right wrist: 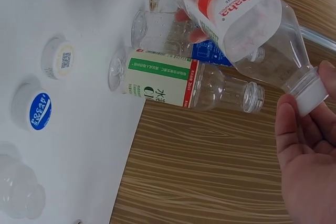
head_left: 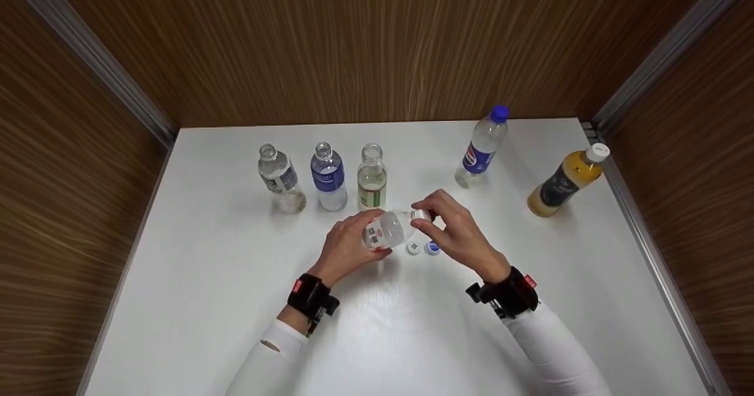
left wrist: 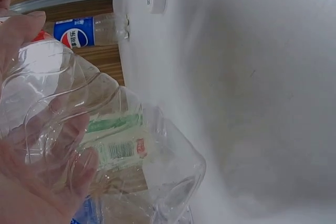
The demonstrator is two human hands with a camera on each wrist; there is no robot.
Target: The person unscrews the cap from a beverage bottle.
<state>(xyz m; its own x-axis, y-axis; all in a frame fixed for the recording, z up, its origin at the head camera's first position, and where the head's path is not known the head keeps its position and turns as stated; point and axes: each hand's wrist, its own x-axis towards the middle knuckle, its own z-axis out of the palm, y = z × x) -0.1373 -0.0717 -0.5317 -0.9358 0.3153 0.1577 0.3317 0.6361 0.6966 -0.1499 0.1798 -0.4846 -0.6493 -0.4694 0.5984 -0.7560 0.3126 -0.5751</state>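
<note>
A clear plastic water bottle (right wrist: 252, 22) with a red and white label lies tilted in my left hand (head_left: 349, 246), whose fingers and thumb wrap round its body. Its neck points right, towards my right hand (head_left: 461, 237). There the thumb and fingers pinch the white cap (right wrist: 311, 97), which sits at the bottle's mouth. Below the hands, a white cap (head_left: 414, 247) with a printed code and a blue-and-white cap (head_left: 433, 247) lie on the table. Just behind the held bottle stands an uncapped bottle with a green and cream label (head_left: 371, 178).
Two more uncapped bottles, one clear (head_left: 281, 178) and one blue-labelled (head_left: 328, 178), stand to the left on the white table (head_left: 377, 337). At right stand a blue-capped Pepsi bottle (head_left: 483, 148) and a white-capped bottle of amber drink (head_left: 566, 181). Wood-grain panels (head_left: 377, 48) enclose the table.
</note>
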